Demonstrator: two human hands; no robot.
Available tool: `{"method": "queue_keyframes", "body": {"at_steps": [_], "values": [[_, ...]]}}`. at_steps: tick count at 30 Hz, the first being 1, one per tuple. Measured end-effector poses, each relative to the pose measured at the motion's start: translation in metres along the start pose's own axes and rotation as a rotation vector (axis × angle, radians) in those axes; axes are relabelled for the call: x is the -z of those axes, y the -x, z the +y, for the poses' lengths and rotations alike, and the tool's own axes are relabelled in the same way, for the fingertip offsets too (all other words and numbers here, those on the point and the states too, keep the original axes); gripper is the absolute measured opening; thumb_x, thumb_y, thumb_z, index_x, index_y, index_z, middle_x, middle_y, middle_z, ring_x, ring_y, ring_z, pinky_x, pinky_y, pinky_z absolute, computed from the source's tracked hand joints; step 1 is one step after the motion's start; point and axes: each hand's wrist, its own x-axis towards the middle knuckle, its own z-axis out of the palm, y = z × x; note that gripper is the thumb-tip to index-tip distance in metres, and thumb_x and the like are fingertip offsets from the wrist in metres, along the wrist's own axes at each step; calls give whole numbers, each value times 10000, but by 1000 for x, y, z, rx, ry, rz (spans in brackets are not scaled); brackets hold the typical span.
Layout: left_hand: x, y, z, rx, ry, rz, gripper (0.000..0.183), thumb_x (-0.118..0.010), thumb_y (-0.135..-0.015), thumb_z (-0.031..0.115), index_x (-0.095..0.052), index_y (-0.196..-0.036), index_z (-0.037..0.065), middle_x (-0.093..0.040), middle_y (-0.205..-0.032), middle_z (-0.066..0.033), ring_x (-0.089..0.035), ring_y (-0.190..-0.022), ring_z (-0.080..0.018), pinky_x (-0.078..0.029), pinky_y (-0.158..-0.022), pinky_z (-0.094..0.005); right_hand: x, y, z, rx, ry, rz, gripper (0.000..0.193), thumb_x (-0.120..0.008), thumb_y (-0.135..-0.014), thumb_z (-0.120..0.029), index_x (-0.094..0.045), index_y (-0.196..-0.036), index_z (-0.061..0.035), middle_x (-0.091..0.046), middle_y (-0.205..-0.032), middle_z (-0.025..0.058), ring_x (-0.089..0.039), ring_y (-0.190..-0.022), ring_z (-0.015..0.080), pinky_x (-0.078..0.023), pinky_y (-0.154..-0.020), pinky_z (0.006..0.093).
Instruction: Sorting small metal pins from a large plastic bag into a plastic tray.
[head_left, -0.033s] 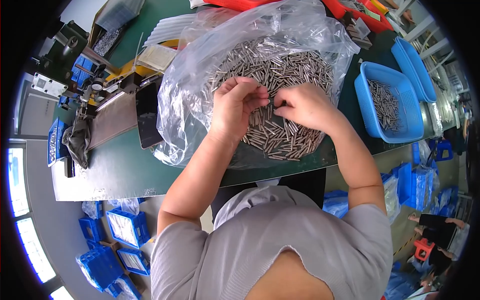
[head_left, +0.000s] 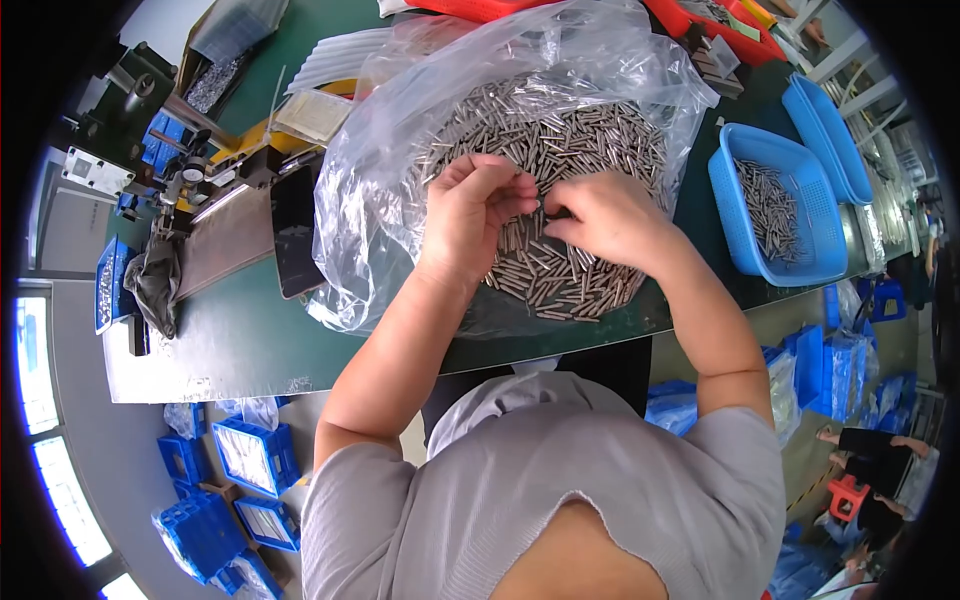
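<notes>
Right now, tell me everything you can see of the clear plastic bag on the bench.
The clear plastic bag is thin, glossy and crumpled, lying opened out flat on the green bench. A wide heap of small metal pins rests on it. Its loose edges bunch up at the left and far sides. Both hands, left hand and right hand, work over the pins in the middle.

Daylight is coming through bright windows (head_left: 40, 400) along the left wall, washing over a grey floor (head_left: 110, 440). A dark green workbench (head_left: 250, 340) is filling the middle, while stacks of blue plastic crates (head_left: 225, 480) are sitting on the floor below it.
</notes>
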Motion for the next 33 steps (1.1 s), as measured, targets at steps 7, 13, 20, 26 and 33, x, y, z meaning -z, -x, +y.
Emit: {"method": "queue_keyframes", "body": {"at_steps": [7, 13, 20, 26, 33], "values": [[0, 2, -4, 17, -25, -7, 46, -521, -830, 44, -536, -852, 6, -607, -755, -130, -608, -674, -207, -525, -633, -317, -16, 0, 4, 135, 3, 32, 125, -574, -755, -152, -557, -756, -28, -599, -697, 150, -592, -664, 344, -475, -609, 444], [4, 4, -6, 100, 21, -135, 50, -506, -856, 34, -542, -872, 4, -627, -801, -152, -636, -741, -234, -544, -689, -345, 12, -1, 13, -122, -1382, 138, 73, -517, -882, -144, -510, -893, -71, -519, -694, -4, -345, -512, 3, -252, -443, 149], [4, 0, -12, 153, 71, -283, 87, -494, -861, 17, -550, -918, -18, -639, -871, -177, -641, -790, -252, -540, -728, -346, 6, -5, 8, -145, -1345, 156, 74, -517, -880, -133, -511, -885, -59, -532, -716, 4, -331, -516, 0, -232, -439, 149], [3, 2, -11, 159, 83, -295, 82, -490, -866, 15, -549, -913, -16, -637, -877, -182, -640, -792, -253, -540, -736, -352, 6, -6, 12, -152, -1357, 206, 65, -520, -878, -127, -521, -879, -61, -540, -719, -5, -338, -517, -4, -232, -435, 150], [4, 1, -11, 160, 112, -268, 73, -495, -864, 7, -552, -907, -10, -634, -860, -177, -640, -798, -257, -542, -737, -361, 4, -8, 10, -138, -1281, 224, 59, -528, -870, -113, -532, -883, -56, -546, -728, -11, -353, -527, -2, -252, -441, 155]]}}
